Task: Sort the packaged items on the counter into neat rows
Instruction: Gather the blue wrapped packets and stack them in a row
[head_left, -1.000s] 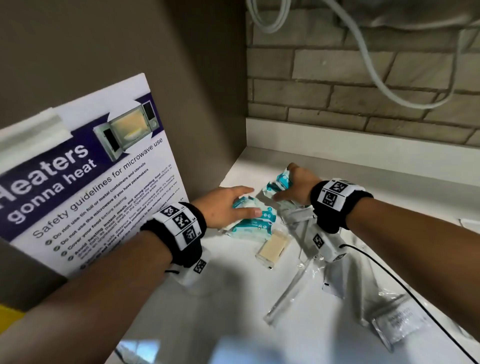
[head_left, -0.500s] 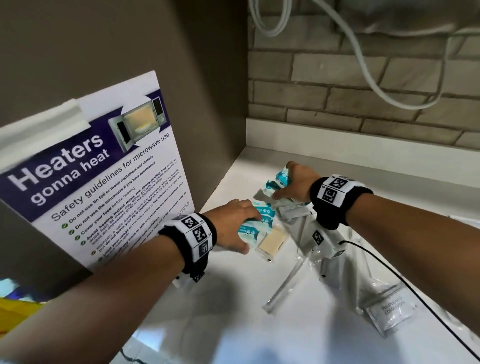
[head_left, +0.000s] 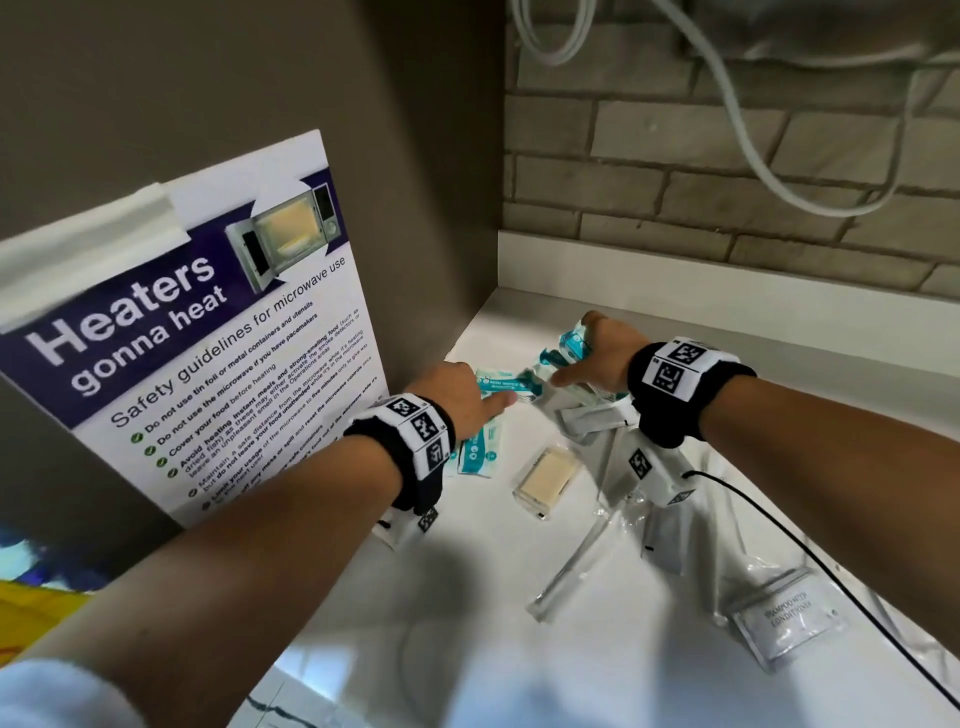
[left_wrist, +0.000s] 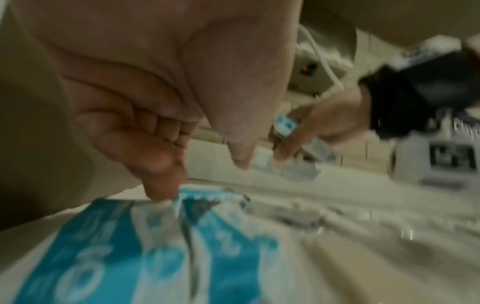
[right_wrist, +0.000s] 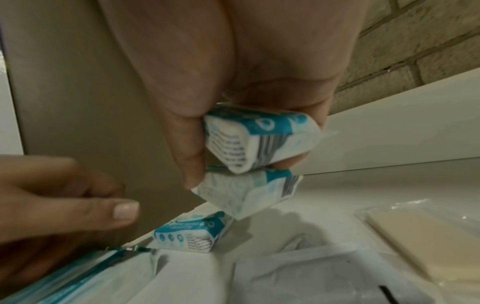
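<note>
Teal wipe packs (right_wrist: 259, 142) half hidden in gripping right hand (head_left: 597, 358); left hand (head_left: 457, 400) fingertips press another.

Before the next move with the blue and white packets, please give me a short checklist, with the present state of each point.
1. Right hand grips a blue packet: ok.
2. Second packet under it also held firmly: cannot tell.
3. Left hand touches a packet on the counter: ok.
4. Free space on the counter by the wall: ok.
5. Packets already in neat rows: not ok.
6. Clear wrappers and soap bar sorted: not ok.
</note>
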